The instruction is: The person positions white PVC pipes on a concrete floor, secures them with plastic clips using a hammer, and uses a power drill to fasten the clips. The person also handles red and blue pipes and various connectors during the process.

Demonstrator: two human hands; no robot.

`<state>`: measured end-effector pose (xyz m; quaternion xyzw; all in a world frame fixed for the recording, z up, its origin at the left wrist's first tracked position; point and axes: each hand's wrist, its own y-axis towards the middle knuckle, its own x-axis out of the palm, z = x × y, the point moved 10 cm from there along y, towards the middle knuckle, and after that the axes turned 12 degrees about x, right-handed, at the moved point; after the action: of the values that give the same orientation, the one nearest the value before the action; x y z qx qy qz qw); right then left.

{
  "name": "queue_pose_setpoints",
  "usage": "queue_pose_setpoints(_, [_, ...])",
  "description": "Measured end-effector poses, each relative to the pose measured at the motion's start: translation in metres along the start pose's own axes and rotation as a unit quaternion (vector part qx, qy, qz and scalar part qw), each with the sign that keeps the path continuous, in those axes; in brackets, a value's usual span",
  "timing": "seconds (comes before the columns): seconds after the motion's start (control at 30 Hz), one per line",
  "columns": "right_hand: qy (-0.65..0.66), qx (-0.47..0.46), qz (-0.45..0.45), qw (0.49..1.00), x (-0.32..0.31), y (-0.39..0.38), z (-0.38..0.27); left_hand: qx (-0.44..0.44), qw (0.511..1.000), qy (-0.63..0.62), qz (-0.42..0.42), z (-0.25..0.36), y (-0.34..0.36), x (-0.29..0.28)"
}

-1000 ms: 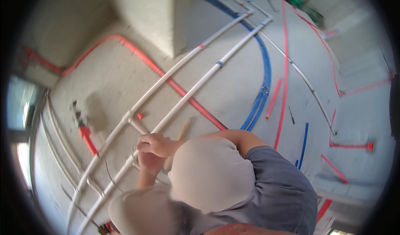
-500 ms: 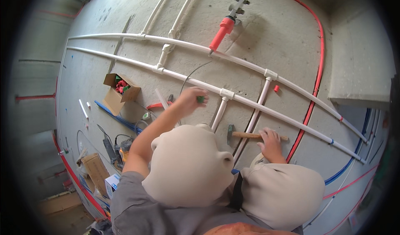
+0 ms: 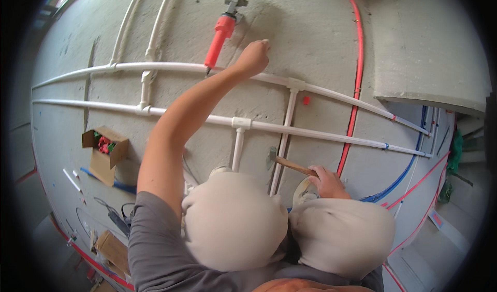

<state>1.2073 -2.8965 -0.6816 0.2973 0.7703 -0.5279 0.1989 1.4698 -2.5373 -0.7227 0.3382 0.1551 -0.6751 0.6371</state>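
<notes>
My left hand point(image 3: 252, 60) is closed and reaches out over the far white pipe point(image 3: 171, 66), just right of a red-handled pipe fusion welder point(image 3: 220, 38). What its fingers hold, if anything, is hidden. The welder lies on the concrete floor, its grey heating plate with sockets pointing away from me. Near my right knee, my right hand point(image 3: 329, 182) is closed round the wooden handle of a hammer point(image 3: 295, 166). The hammer's dark head points left, close to a branch pipe point(image 3: 285, 131) that joins the far pipe at a white tee point(image 3: 295, 83).
A second white pipe point(image 3: 196, 117) runs nearer my knees. An open cardboard box point(image 3: 110, 157) of red and green fittings stands left. A small red cap point(image 3: 306, 101) lies between the pipes. A red conduit point(image 3: 357, 84) crosses at right, and blue tubing point(image 3: 391, 188) curves beyond it.
My left hand has swung forward and right, from beside the near pipe to beyond the far one. My right hand has closed round the hammer handle. The view has shifted rightward.
</notes>
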Motion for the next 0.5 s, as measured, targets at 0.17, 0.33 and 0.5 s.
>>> queue_pose_setpoints(0.17, [0.228, 0.087, 0.037, 0.969, -0.018, -0.003, 0.039, 0.06, 0.989, 0.127, -0.055, -0.018, 0.061, 0.052])
queue_pose_setpoints(0.33, [0.391, 0.167, 0.037, 0.904, -0.019, 0.014, 0.068, 0.095, 0.979, 0.179, 0.028, 0.002, 0.062, 0.038])
queue_pose_setpoints(0.5, [0.47, 0.118, 0.048, 0.873, -0.047, 0.053, 0.049, 0.031, 0.996, 0.077, 0.038, 0.003, 0.014, 0.012])
